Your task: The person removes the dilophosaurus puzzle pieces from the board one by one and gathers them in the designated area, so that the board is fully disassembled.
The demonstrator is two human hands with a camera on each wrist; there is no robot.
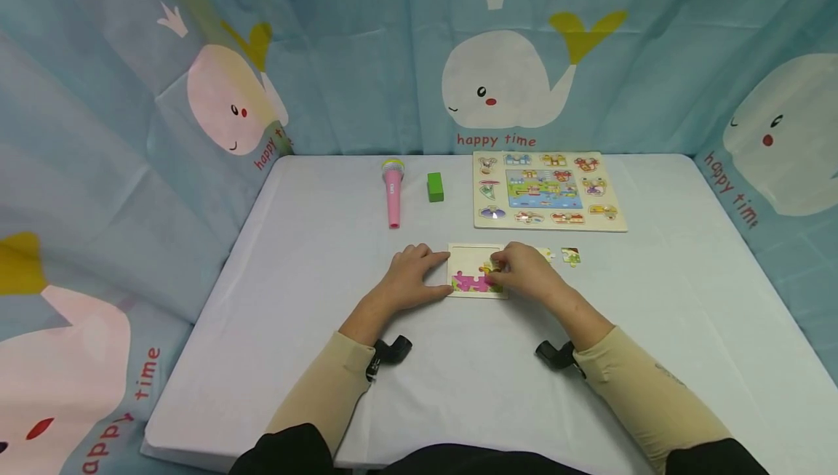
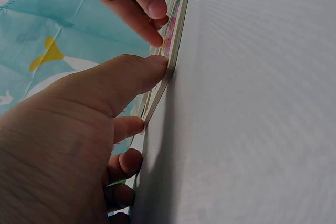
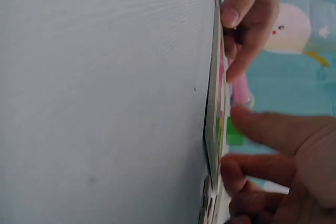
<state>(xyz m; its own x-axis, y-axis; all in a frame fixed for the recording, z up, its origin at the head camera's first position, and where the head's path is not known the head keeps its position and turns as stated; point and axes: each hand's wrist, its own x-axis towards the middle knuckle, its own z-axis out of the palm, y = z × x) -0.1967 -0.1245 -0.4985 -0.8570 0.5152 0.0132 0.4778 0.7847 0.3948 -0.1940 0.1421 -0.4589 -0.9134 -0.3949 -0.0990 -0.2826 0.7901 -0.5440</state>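
A small square wooden puzzle tray point(image 1: 476, 247) lies on the table, its lower part filled with pink and green jigsaw pieces point(image 1: 470, 283). My left hand point(image 1: 409, 276) touches the tray's left edge, thumb at the near corner and index finger at the far one; its other fingers are bent in the left wrist view. Over the tray's right side, my right hand point(image 1: 527, 269) has thumb and index finger spread around a yellow piece point(image 1: 487, 268). In the right wrist view a gap shows between that thumb point(image 3: 247, 121) and the tray's face. The palm hides the tray's right edge.
Loose puzzle pieces point(image 1: 571, 256) lie right of the right hand. Farther back stand a pink toy microphone point(image 1: 393, 195), a green block point(image 1: 435, 188) and a large wooden picture puzzle board point(image 1: 550, 222). A whale-print curtain point(image 1: 366, 60) borders the white table point(image 1: 327, 213).
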